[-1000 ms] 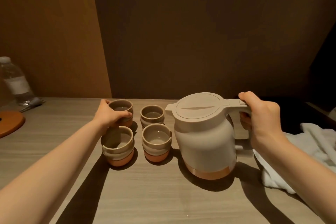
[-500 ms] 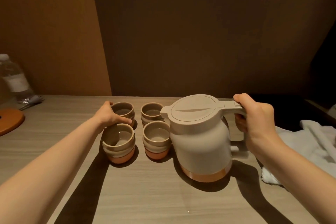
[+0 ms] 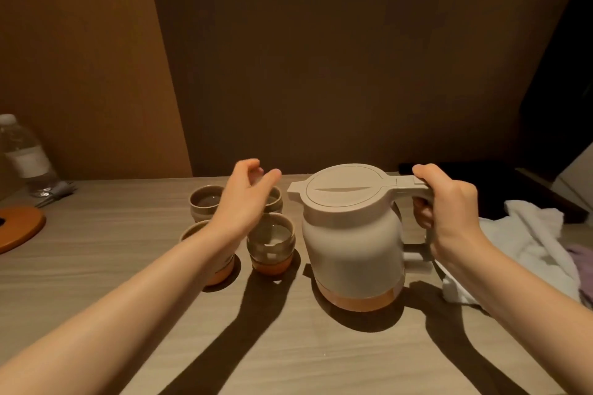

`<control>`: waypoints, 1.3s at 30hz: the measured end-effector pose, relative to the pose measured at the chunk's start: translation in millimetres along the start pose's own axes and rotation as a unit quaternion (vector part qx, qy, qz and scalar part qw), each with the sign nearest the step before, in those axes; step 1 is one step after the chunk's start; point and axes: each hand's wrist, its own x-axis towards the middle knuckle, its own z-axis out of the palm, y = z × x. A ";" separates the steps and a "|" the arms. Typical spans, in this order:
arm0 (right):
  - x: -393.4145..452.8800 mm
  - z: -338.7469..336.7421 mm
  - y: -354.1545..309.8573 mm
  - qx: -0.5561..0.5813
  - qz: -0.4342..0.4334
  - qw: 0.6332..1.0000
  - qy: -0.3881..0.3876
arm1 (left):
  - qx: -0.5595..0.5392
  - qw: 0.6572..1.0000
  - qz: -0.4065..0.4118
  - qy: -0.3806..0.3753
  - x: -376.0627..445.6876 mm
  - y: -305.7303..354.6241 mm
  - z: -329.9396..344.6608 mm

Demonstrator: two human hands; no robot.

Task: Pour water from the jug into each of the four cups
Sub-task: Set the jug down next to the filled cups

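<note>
Jug (image 3: pixel 353 234) upright on the worktop (image 3: pixel 288 346), lid down, just right of the four cups (image 3: pixel 271 242). Nothing pouring; near-right and far-left cups seem to hold water, the other two hidden by the arm, so progress hard to call. Right hand (image 3: pixel 449 212) wrapped around the jug handle. Left hand (image 3: pixel 247 199) above the cups, fingers loosely spread, gripping nothing.

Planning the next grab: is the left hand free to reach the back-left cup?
Probably yes: the left hand hovers open above the cups, holding nothing, and the back-left cup stands uncovered just beside it.
</note>
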 end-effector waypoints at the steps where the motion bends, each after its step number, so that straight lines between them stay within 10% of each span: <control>1: -0.5 -1.8 0.1 0.004 0.003 1.000 0.000 | -0.028 0.998 -0.035 -0.032 -9.1 4.2 6.6; 10: 0.4 -11.3 15.9 0.028 0.012 0.999 0.008 | -0.275 0.924 -0.209 -0.164 -51.1 1.1 44.0; 34: 88.9 15.3 79.6 0.071 0.064 0.995 -0.018 | -0.205 0.964 -0.164 -0.051 -26.6 -0.8 108.8; 39: 90.8 18.0 81.5 -0.062 0.066 0.996 0.015 | -0.197 0.966 -0.160 -0.054 -22.7 -1.5 112.2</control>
